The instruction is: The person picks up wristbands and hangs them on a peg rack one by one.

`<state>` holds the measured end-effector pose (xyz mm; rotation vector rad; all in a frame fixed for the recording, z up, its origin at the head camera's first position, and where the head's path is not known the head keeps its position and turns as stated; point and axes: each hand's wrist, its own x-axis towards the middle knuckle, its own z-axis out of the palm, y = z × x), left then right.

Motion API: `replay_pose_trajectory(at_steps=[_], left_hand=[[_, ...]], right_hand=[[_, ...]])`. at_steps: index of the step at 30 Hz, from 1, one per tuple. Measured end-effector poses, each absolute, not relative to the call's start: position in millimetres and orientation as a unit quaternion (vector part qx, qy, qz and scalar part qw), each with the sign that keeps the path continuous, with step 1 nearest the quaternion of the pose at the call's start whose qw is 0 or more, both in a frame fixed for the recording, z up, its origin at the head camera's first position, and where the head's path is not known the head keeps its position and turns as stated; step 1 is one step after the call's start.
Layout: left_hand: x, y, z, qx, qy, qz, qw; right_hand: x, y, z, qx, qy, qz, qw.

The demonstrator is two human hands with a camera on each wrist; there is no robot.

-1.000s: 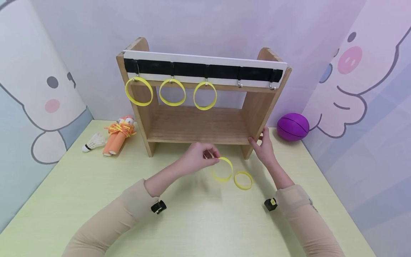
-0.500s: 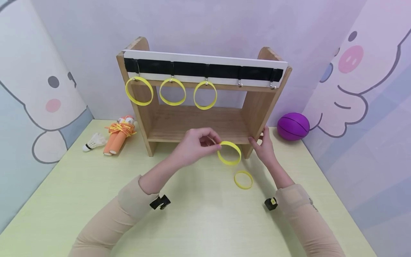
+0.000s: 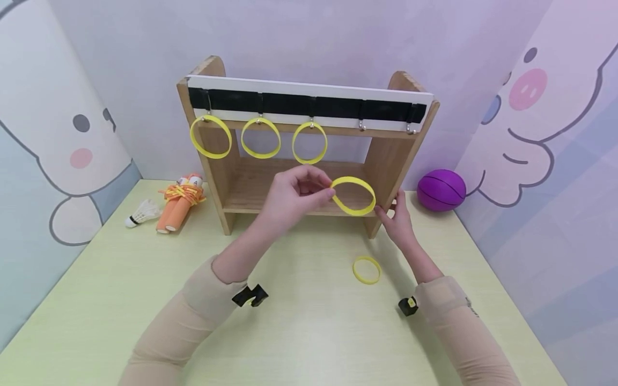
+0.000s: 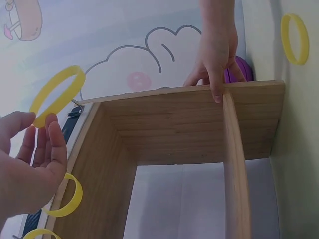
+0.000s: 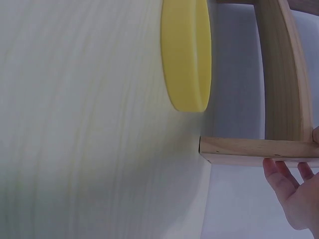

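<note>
My left hand [image 3: 294, 195] pinches a thin yellow ring [image 3: 356, 213] between thumb and fingertips, in front of the wooden shelf [image 3: 393, 139]. The held ring [image 4: 59, 102] appears tilted in the left wrist view. At the lower part of the shelf's right side panel, my right hand [image 3: 398, 221] grips the edge, thumb in front and fingers on the outer side. Three yellow rings hang from hooks on the shelf's top bar: a left one [image 3: 211, 156], a second [image 3: 260, 156] and a third [image 3: 309, 161]. Another yellow ring [image 3: 354, 271] lies on the table.
Two bare metal hooks, one [image 3: 362, 127] and a far-right one [image 3: 410, 131], are fixed along the black strip [image 3: 333, 107]. A purple ball [image 3: 441, 190] sits right of the shelf. On the left lie a shuttlecock [image 3: 143, 213] and an orange-handled jump rope [image 3: 178, 209].
My left hand has raised the ring from near the tabletop to in front of the shelf opening, a little rightward. The right hand has stayed on the side panel.
</note>
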<state>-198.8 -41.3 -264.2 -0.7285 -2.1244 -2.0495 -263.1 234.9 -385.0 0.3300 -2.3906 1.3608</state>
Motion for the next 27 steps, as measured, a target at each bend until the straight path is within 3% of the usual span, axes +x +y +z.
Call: replay_pose_trajectory(at_steps=[13, 27], left_hand=[[-209.8, -25.6, -244.2, -0.200, -0.583, -0.785, 0.065], [-230.4, -6.6, -244.4, -0.187, -0.520, -0.823, 0.131]], right_hand=[[-282.2, 247.3, -408.4, 0.102, -0.850, 0.480, 0.193], [-282.8, 247.1, -408.7, 0.098, -0.848, 0.486, 0.189]])
